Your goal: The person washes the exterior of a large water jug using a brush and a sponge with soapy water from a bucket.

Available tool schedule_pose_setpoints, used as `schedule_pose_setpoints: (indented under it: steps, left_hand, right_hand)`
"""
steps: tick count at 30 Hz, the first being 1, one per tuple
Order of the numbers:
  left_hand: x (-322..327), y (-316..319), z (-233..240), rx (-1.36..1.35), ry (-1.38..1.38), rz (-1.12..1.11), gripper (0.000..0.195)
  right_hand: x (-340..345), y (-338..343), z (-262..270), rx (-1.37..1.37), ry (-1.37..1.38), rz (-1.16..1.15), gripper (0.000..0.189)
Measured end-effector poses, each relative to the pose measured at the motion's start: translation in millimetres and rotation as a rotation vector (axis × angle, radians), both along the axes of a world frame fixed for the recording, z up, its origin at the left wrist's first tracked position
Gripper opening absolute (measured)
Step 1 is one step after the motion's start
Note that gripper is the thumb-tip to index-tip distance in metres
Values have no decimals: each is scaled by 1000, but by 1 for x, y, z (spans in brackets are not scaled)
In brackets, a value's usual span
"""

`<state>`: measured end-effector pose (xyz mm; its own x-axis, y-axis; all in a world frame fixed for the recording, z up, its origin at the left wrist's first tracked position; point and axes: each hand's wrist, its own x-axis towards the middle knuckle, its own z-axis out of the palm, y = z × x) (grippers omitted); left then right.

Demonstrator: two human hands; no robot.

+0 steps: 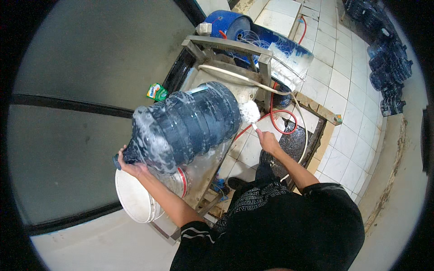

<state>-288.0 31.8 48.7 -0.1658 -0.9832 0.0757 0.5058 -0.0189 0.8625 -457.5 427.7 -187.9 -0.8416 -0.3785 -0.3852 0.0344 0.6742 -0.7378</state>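
A large blue water-cooler bottle lies on its side over a metal worktop, with white suds on its shoulder and body. My left hand is closed around its neck, at the lower left. In my right hand is the handle of a round white-bristled brush. The brush head is at the bottle's base, on the right; whether the two touch is hard to tell. Below the bottle's neck stands a white plastic bucket.
A green packet lies by the glass panel. A metal frame rises behind the bottle. A white hose and a red hose loop at the right. Blue drums lie beyond. Several water bottles are stacked along the far wall.
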Motion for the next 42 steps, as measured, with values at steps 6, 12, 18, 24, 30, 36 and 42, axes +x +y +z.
schedule_pose_setpoints:
  steps: [6,12,18,24,30,36,42]
  left_hand:
    - [-31,7,20,-44,88,-142,13]
    - [-30,13,24,58,-24,121,13]
    - [-27,22,28,116,-148,268,18]
    - [-28,33,31,75,-131,310,13]
    - [-24,36,29,142,-193,471,15]
    - [-20,43,40,131,-198,401,38]
    - [-37,58,38,68,-242,405,35]
  right_hand:
    - [-25,-46,85,-7,576,-23,47]
    - [-33,-60,77,26,387,-3,57]
    - [35,-34,40,109,370,25,57]
    - [-52,-87,131,122,589,62,56]
    - [41,-36,91,129,525,132,61]
    - [23,-72,119,145,529,108,60]
    - [-33,-106,160,149,722,68,56]
